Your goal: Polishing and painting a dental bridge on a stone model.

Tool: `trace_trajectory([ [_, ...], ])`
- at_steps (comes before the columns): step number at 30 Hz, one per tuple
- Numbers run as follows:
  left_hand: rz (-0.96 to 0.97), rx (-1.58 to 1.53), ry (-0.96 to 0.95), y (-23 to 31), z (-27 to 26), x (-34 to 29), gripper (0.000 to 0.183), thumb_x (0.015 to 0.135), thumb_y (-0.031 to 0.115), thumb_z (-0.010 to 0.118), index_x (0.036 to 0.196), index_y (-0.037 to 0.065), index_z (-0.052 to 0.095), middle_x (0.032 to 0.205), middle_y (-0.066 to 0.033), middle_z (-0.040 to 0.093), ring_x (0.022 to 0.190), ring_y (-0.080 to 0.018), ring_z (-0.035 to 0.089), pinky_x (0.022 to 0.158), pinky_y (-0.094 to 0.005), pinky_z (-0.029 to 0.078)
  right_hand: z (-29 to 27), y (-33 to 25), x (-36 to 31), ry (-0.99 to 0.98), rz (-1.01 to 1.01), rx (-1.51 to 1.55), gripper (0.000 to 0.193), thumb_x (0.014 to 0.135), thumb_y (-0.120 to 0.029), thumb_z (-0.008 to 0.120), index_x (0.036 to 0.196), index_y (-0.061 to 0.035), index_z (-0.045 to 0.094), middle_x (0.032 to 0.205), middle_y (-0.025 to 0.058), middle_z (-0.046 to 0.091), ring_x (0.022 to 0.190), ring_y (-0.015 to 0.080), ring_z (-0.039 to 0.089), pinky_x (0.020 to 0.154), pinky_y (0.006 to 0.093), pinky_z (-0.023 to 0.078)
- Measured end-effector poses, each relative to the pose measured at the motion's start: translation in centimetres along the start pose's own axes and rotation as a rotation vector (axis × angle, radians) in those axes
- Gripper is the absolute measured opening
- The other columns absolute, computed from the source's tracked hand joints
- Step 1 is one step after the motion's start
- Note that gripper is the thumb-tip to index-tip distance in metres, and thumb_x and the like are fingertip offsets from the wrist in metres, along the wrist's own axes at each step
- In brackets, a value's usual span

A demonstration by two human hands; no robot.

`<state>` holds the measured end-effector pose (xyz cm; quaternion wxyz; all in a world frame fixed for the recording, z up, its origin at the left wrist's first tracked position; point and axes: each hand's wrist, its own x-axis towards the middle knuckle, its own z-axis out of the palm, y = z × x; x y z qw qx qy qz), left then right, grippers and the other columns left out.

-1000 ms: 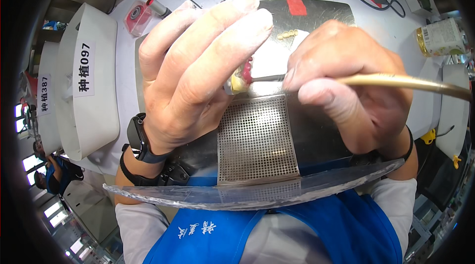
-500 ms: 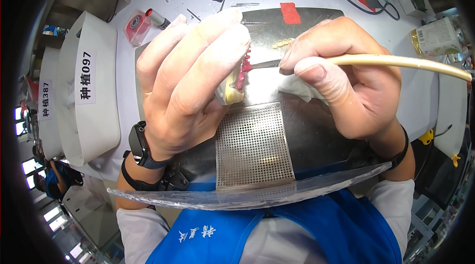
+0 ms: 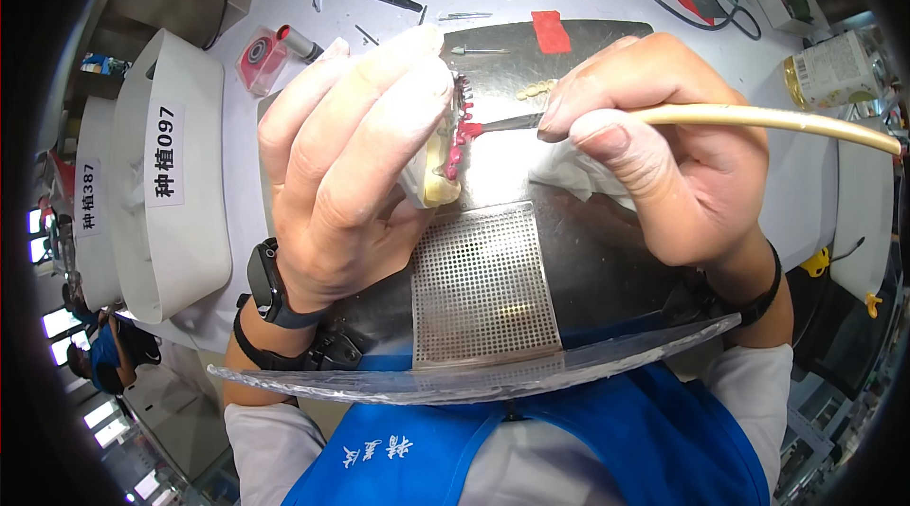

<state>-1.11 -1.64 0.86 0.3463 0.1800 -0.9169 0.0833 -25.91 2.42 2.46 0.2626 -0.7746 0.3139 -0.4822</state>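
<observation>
My left hand (image 3: 355,151) is closed around a dental model (image 3: 442,189), cream and yellowish, held tilted above the work board. Along the model's right side runs knobbly magenta-red wax (image 3: 455,161). My right hand (image 3: 664,141) pinches a slim waxing tool (image 3: 507,123) with a beige cord (image 3: 787,117) trailing right. Its dark, narrow end points left, and the tip meets the wax, with red on it. Fingers hide most of the model's left side and the tool's grip.
Under my hands lies a dark metal board (image 3: 607,269) with a perforated metal plate (image 3: 485,288), crumpled white tissue (image 3: 578,174), a tooth-coloured dental piece (image 3: 536,89) and a red square (image 3: 550,32). A clear shield (image 3: 474,383) spans the near side. White bins (image 3: 194,250) stand left.
My left hand and the model have shifted slightly left and turned a little, showing more of the wax. The tool tip has followed left and still meets the wax.
</observation>
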Motion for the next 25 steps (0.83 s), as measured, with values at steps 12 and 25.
trace_trajectory([
  [12,-0.095,-0.049,-0.004,0.0,-0.2,-0.1,0.095,0.062,0.006,0.083,0.142,-0.001,0.032,0.135,-0.0228,0.051,0.120,-0.0376,0.051,0.103,-0.0463,0.040,-1.0,0.4,0.6,0.020,-0.118,0.044,0.011,0.094,-0.004,0.055,0.096,0.0044,0.061,0.088,0.0167,0.066,0.080,0.0233,0.063,0.075,0.0344,0.052],
  [25,-0.731,-1.086,0.019,1.0,0.2,-0.9,0.100,0.072,0.003,0.077,0.152,0.004,0.017,0.141,-0.0178,0.038,0.129,-0.0269,0.044,0.107,-0.0368,0.040,-4.0,6.8,5.9,0.135,-0.287,-0.626,0.060,0.086,-0.002,0.061,0.143,-0.0147,0.047,0.130,0.0132,0.057,0.106,0.0250,0.061,0.081,0.0263,0.051],
])
